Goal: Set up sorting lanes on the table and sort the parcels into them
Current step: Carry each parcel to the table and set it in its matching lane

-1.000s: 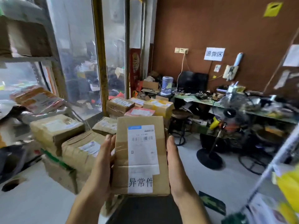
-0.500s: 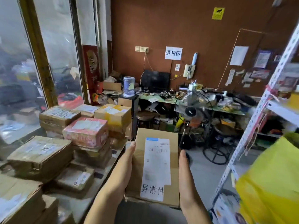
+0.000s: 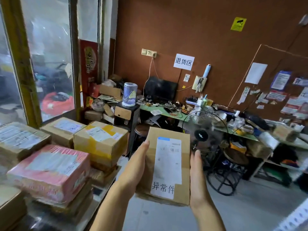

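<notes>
Shipping label (image 3: 168, 161) print on held parcel (image 3: 168, 165) blurred, barcode unreadable. Parcel underside hidden, so both hands' fingers beneath can't be seen. Left-edge parcel stack (image 3: 10, 209) cut off by frame. Wall notices (image 3: 281, 90) too small to read. Fan (image 3: 204, 130) blades blurred.

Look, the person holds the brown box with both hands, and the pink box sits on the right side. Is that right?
Not quite. The head view shows the pink box on the left side. The left hand and right hand do hold the brown box.

daylight from left window (image 3: 51, 67) | soft motion blur | wide-angle edge bending
</notes>
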